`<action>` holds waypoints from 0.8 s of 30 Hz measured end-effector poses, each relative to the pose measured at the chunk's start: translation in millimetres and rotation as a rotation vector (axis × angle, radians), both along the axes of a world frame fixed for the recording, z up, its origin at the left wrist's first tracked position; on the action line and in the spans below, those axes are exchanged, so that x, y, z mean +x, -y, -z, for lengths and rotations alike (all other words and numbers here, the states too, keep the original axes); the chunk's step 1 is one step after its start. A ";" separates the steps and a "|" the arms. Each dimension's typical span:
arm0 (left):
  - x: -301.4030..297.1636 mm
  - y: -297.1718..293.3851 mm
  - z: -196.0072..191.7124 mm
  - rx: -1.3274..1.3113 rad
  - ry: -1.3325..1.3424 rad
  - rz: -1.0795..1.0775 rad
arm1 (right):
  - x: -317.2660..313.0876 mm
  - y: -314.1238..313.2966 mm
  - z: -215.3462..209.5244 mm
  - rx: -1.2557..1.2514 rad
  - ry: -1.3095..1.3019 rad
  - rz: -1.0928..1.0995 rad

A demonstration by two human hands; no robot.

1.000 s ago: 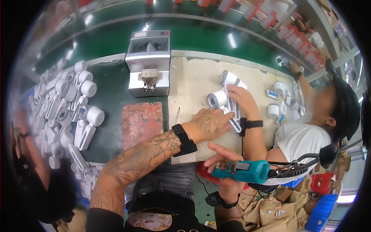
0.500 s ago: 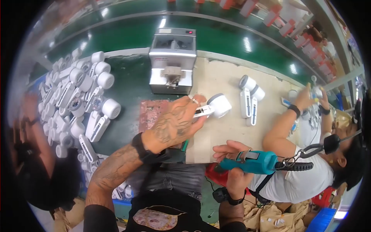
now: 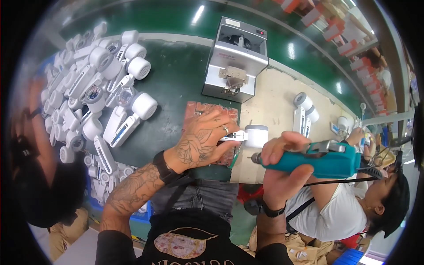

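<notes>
My left hand [image 3: 199, 143] is closed around the handle of a white handheld device with a drum-shaped head [image 3: 256, 136]. It rests the handle over a worn reddish pad [image 3: 193, 111], with the head sticking out to the right. Part of the handle is hidden under my fingers. In my right hand [image 3: 282, 183] is a teal electric screwdriver [image 3: 316, 162], held level, its tip pointing left. That tip is just below the drum-shaped head and apart from it. A thin green strip [image 3: 234, 159] lies by the pad's right edge.
Many similar white devices [image 3: 95, 92] are heaped at the left. A silver screw feeder [image 3: 236, 62] stands behind the pad. Two more devices [image 3: 304, 112] lie on the beige sheet [image 3: 276, 99]. A co-worker in a white shirt [image 3: 329, 210] sits at the right; another person [image 3: 53, 185] is at the left.
My right hand has raised the screwdriver and its grip has closed further around it. My left hand has turned the device so its head points straight right. The whole view has shifted.
</notes>
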State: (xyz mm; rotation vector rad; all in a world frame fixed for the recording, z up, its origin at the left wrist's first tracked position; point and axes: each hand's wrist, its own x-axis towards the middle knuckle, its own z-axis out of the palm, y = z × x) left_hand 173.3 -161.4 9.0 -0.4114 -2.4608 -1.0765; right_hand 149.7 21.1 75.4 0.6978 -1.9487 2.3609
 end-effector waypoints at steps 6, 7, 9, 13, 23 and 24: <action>2.5 10.3 -0.9 -0.010 0.070 0.054 | -25.6 37.8 1.6 -0.083 -0.046 -0.036; 2.4 11.1 -1.0 -0.005 0.071 0.050 | -26.4 43.2 2.4 -0.087 -0.051 -0.016; 3.1 11.5 -0.4 -0.023 0.075 0.049 | -27.5 47.3 4.6 -0.069 -0.057 -0.021; 3.9 11.0 1.2 -0.028 0.062 0.016 | -29.4 48.4 11.4 -0.067 -0.063 -0.006; 1.1 11.3 2.9 -0.027 0.061 0.086 | -33.2 48.3 14.1 -0.062 -0.107 -0.034; 0.9 11.3 3.2 -0.011 0.072 0.102 | -33.8 47.8 14.4 -0.062 -0.102 -0.030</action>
